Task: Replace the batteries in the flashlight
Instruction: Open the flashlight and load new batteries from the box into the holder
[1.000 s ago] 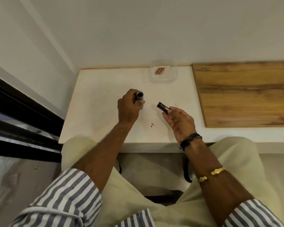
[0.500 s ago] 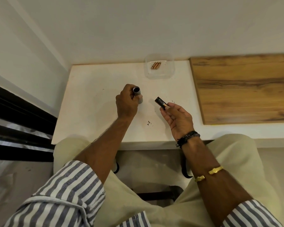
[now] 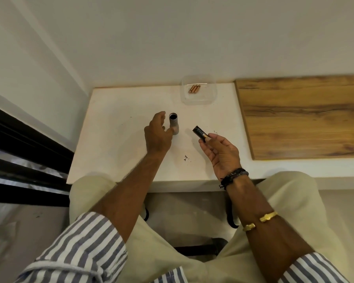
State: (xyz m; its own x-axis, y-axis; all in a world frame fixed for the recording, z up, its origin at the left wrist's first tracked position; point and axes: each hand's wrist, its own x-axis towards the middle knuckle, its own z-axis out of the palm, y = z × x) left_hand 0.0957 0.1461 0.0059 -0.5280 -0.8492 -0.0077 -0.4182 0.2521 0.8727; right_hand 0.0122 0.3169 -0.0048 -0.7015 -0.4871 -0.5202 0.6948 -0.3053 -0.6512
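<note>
Flashlight body [image 3: 174, 124], a grey tube, stands upright on the white table [image 3: 114, 139] near its middle, toward the far edge. Its open end faces up and the bore looks dark. Whether it is empty cannot be told.

Left hand [image 3: 156, 135] is just beside the tube on its left, fingers loosely apart and gripping nothing. The thumb tip lies at the tube's lower part; contact cannot be confirmed.

Right hand [image 3: 221, 152] is held above the table to the right of the tube and well apart from it. Its thumb and fingertips pinch the gold end of a black cylinder [image 3: 199, 132], judged to be a battery or battery carrier. The black end points toward the tube.

Clear container [image 3: 212, 97] sits at the far edge and holds three copper-coloured batteries [image 3: 194, 89]. A wooden board [image 3: 302, 115] adjoins the table's right edge. Dark specks [image 3: 186, 158] lie toward the near edge.

Risks noted:
- The tube stands unsupported on a narrow base, so a brush from the left hand could tip it and let it roll toward an edge.
- The cylinder is held only by its end, so a slack pinch could drop it.
- Used and fresh cells could be confused if the cylinder goes into the container.
- Polarity could be reversed on refitting.
</note>
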